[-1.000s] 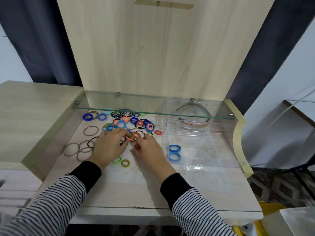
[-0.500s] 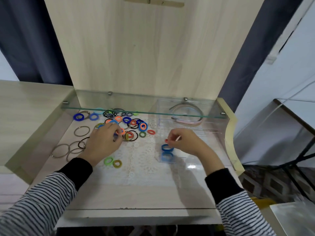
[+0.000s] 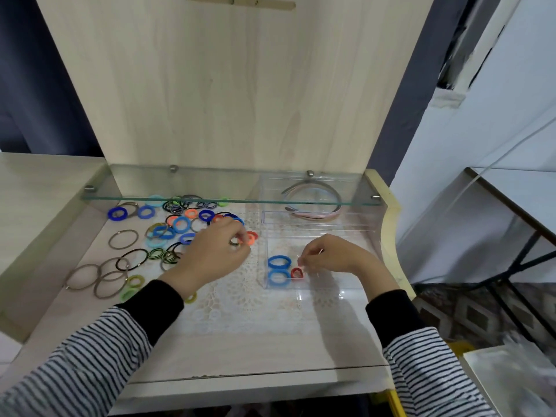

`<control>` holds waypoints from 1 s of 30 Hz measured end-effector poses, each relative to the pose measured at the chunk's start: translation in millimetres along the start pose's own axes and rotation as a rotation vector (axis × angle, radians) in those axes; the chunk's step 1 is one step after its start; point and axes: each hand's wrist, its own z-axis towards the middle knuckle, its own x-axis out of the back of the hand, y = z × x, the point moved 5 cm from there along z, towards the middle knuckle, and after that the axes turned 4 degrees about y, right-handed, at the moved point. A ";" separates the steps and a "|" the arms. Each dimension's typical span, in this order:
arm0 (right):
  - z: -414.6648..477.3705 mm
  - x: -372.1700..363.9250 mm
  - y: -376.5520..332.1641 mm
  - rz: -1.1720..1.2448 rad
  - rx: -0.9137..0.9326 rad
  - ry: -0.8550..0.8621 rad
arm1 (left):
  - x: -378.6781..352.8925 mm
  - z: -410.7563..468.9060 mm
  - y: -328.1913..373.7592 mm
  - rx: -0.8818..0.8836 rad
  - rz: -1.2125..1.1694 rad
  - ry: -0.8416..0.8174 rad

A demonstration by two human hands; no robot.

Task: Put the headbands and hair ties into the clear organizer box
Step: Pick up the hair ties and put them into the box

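Two zones on the pale desk top: loose stock to the left, the clear organizer box to the right. A lace mat lies under both. We note a glass shelf running across the back of the desk, fixed to an upright wood-grain panel. A dark curtain hangs behind on the left, and a white wall stands on the right.

The pile of hair ties lies partly under the shelf in mixed blues, oranges and greens. Large thin elastics are spread toward the near left.

The headbands lie in the rear compartment of the box, beneath the glass. Two blue ties lie in the front compartment, against its left wall.

The left hand sits at the right edge of the pile, fingers curled. Thumb and forefinger nip a small tie, its colour too blurred for us to call. An orange tie lies just beyond the fingertips.

The right hand is inside the front compartment. Thumb and forefinger pinch the top of the red hair tie, which hangs just beside the blue ties.

Against half a second ago, the right hand has come down, and the red hair tie now sits at the level of the blue pair instead of above it. The left hand has shifted right along the pile. One second ago both hands worked together at the pile.
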 end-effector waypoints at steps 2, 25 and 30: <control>1.8 7.2 7.2 0.006 -0.010 0.104 | -18.8 2.3 17.6 -0.069 0.012 -0.093; 9.8 -0.2 -17.1 -0.008 0.130 0.522 | -34.8 -2.1 9.7 -0.084 0.209 0.158; 20.9 -36.6 -78.8 -0.083 0.349 0.551 | -3.6 -15.9 -42.3 0.117 0.438 0.250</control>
